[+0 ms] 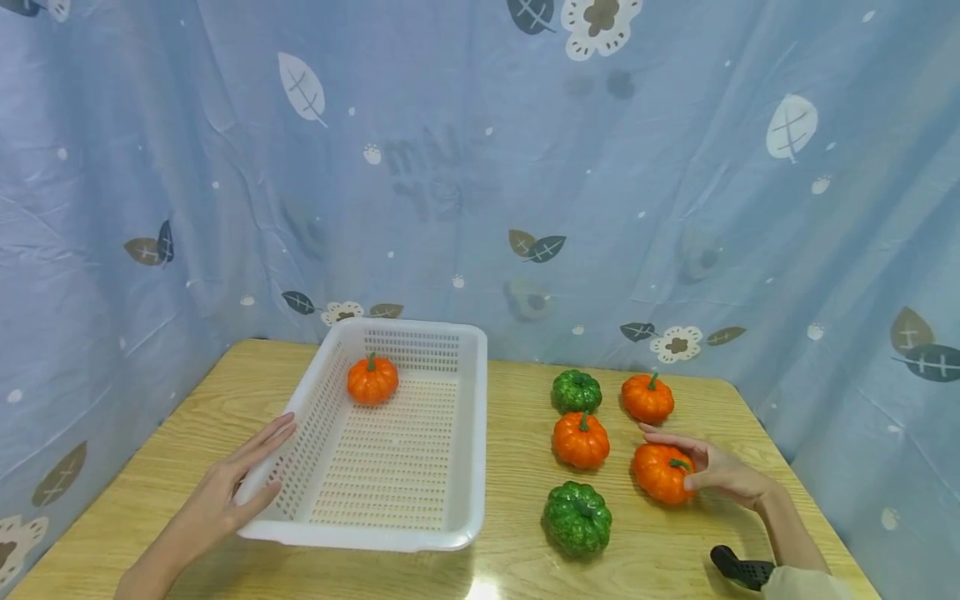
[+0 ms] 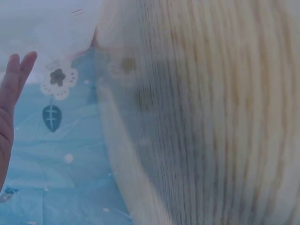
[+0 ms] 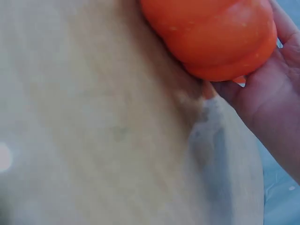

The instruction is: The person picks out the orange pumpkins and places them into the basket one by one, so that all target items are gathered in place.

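My right hand [image 1: 723, 477] grips an orange pumpkin [image 1: 662, 473] with a green stem, fingers over its far side and thumb at its near right. In the right wrist view the same pumpkin [image 3: 215, 37] fills the space in front of the palm. My left hand [image 1: 225, 492] rests at the left rim of a white plastic basket [image 1: 472, 433], its fingers straight. Only part of that hand shows at the edge of the left wrist view. Another orange pumpkin [image 1: 372, 380] sits inside the basket, toward its far left corner.
Left of the gripped pumpkin are an orange pumpkin [image 1: 581, 440] and two green pumpkins, one far [image 1: 577, 391] and one near [image 1: 577, 519]. Another orange pumpkin [image 1: 647, 398] lies just behind. A black strap-like object [image 1: 738, 568] is by the right wrist. A blue curtain [image 1: 450, 183] borders the wooden table.
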A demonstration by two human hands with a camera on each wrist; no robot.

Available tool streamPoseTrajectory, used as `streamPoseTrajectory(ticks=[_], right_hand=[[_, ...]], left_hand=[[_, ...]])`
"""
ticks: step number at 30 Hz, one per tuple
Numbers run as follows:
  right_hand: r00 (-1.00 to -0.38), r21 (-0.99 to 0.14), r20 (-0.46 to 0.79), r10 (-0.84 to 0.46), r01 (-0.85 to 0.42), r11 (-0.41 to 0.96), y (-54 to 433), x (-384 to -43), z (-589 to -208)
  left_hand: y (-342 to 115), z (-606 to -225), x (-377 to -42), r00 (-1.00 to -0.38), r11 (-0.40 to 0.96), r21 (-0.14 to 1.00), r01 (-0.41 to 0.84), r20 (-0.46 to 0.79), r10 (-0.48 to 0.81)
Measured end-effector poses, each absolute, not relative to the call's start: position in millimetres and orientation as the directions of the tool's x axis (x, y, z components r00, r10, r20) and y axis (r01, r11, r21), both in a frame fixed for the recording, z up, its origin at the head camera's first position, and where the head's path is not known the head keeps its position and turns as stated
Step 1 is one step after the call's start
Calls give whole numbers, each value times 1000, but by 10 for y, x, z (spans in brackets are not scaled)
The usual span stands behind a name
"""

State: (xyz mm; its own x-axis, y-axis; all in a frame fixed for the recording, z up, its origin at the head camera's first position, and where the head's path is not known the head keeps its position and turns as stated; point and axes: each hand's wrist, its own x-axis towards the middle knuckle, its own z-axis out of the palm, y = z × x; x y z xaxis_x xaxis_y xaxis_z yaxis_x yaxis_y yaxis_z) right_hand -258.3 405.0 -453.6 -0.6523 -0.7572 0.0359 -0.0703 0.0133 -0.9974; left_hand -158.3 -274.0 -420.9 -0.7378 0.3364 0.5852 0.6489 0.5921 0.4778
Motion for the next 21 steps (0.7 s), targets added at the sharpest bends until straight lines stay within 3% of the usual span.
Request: streamPoseTrajectory(ticks=[11, 21], right_hand=[[-664, -996, 44, -746, -91, 22, 4019, -2503, -4594], [-722, -996, 72, -688, -87, -13, 4010, -2440, -4612]], left_hand=[[-2743, -4202, -1566, -747, 602, 479, 638, 573, 337], [-2740, -4221, -1578, -729, 591, 469, 656, 598, 334]])
